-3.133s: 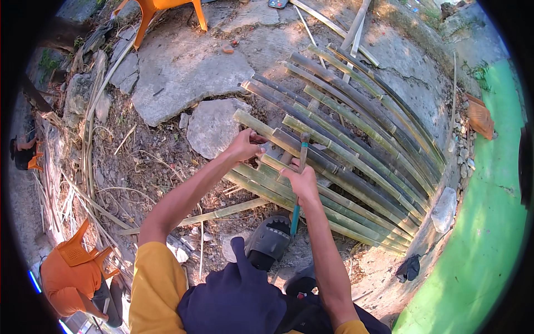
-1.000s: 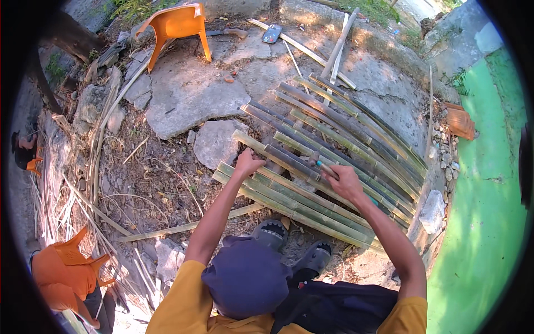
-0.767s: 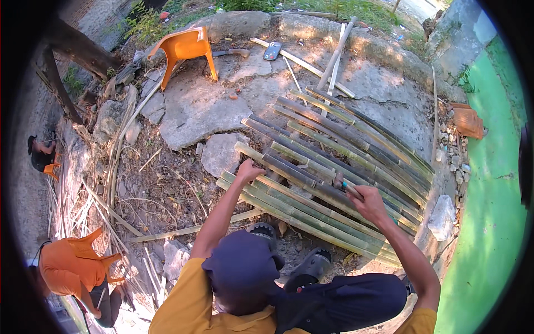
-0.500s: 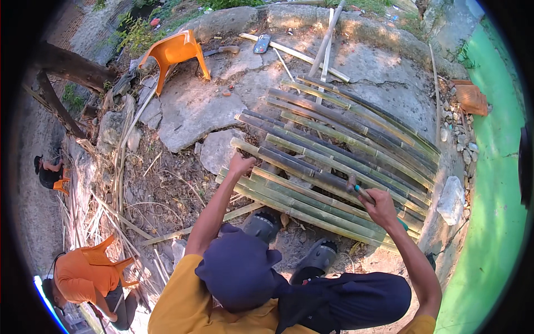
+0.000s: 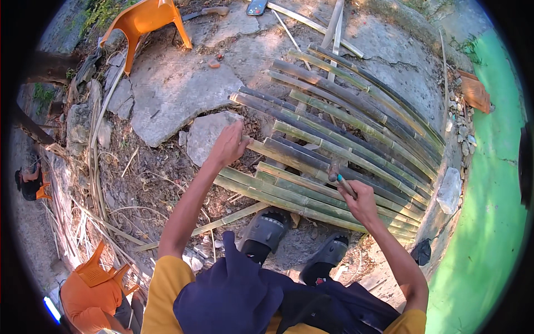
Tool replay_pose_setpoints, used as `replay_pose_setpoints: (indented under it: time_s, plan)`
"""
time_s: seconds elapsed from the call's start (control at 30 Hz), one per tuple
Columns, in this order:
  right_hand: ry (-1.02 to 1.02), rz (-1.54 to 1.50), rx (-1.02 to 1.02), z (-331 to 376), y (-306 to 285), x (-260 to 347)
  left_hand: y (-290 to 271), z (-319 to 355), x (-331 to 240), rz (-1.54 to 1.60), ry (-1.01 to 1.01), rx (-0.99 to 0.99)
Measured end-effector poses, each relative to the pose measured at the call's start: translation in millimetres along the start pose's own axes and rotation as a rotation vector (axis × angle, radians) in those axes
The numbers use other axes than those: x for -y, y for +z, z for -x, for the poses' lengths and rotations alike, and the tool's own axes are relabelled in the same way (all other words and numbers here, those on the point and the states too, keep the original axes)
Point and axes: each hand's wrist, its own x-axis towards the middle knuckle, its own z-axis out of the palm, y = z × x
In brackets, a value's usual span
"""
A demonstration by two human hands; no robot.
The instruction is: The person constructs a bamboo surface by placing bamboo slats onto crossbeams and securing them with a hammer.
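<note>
Split bamboo poles (image 5: 339,146), dark and green, lie side by side in a slanting row in front of me. My left hand (image 5: 229,146) is closed around the left end of one bamboo pole (image 5: 297,158), covering its tip. In my right hand (image 5: 361,201) is a hammer (image 5: 344,183) with a teal band below its metal head. The hammer head (image 5: 334,168) is over that same pole, near its middle; whether it touches, I cannot tell. Light wooden strips (image 5: 332,53) show at the far end of the row.
Broken concrete slabs (image 5: 178,100) lie left of the poles. An orange plastic chair (image 5: 143,22) and a phone (image 5: 257,6) are at the back. A person in orange (image 5: 92,300) sits at lower left. A stone edge with a white rock (image 5: 449,191) borders a green surface (image 5: 484,222).
My left hand has moved out over the pole's end, which stuck out past it before. The hammer and my right hand have shifted left along the poles. The whole view has shifted too.
</note>
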Motion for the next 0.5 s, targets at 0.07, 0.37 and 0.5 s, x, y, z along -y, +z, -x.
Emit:
replay_pose_setpoints:
  time_s: [0.07,0.37,0.5]
  plan:
    - [0.018,-0.092,-0.073,-20,31,13,-4,10,3,0.036,-0.108,0.120]
    - [0.061,-0.178,-0.161,-46,113,36,-9,-16,-16,0.210,-0.173,0.356]
    - [0.193,-0.102,-0.128,-47,110,44,11,-12,-51,0.329,-0.203,0.335]
